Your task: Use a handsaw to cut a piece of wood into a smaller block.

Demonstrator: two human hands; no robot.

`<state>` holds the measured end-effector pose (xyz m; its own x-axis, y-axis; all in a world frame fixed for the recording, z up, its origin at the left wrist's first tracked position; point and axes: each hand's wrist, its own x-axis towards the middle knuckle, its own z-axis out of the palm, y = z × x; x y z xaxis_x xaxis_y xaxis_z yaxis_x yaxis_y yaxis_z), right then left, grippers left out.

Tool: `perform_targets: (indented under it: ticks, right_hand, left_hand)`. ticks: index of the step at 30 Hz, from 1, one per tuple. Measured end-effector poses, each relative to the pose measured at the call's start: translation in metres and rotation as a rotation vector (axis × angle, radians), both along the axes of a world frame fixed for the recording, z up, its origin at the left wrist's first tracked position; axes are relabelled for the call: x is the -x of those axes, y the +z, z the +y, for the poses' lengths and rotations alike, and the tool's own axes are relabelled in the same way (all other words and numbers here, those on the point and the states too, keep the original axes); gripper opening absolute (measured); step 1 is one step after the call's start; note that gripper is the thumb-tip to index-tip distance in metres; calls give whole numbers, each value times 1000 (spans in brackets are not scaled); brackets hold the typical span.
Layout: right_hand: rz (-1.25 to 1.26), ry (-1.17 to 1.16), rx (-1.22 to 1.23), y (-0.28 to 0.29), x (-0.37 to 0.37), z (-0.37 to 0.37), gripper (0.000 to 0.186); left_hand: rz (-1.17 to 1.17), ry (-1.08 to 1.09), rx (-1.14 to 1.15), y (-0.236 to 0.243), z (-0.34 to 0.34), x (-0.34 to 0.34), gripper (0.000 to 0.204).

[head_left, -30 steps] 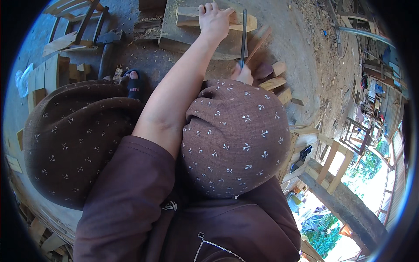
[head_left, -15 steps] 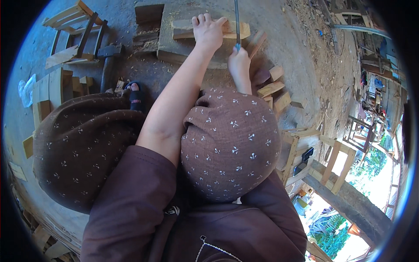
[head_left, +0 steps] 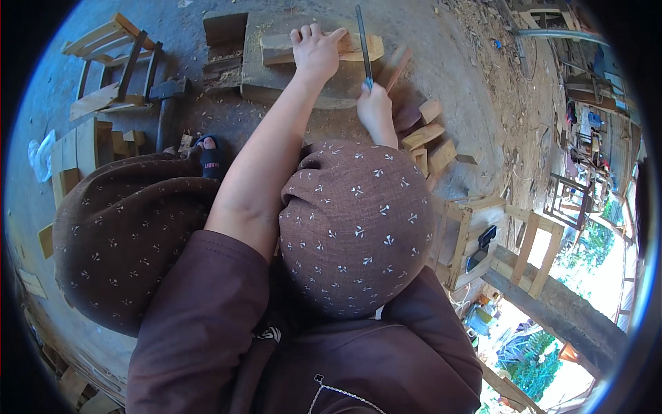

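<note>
Where wood lies, two hands work.

Left of the fingers, a slatted brown wooden chair stands on grey, dusty floor; far right is white daylight.
</note>
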<state>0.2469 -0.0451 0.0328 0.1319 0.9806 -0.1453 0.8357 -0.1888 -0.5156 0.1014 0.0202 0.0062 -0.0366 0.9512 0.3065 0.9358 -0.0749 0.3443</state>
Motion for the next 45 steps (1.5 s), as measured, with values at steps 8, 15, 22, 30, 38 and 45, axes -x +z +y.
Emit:
perform_targets:
  ticks: [8,15,22,30,38,45]
  right_hand:
    - [8,-74,-55,-19,5,-41,30]
    - [84,-123,126,-3,-8,-85,31]
    - [0,-24,-91,-3,11,11,33]
    - [122,-89,100,-24,-22,-89,29]
    - [37,-16,-117,-7,1,-9,30]
    - [47,-12,-94,-11,10,-22,28]
  left_hand:
    - [13,25,118,-4,-4,1,52]
    - [35,19,51,-6,-4,3,51]
    - [24,-2,84,-1,1,-3,51]
    - [54,-6,112,-4,2,-1,53]
    - [62,-12,158,5,5,1,53]
    - [26,6,146,3,0,2,53]
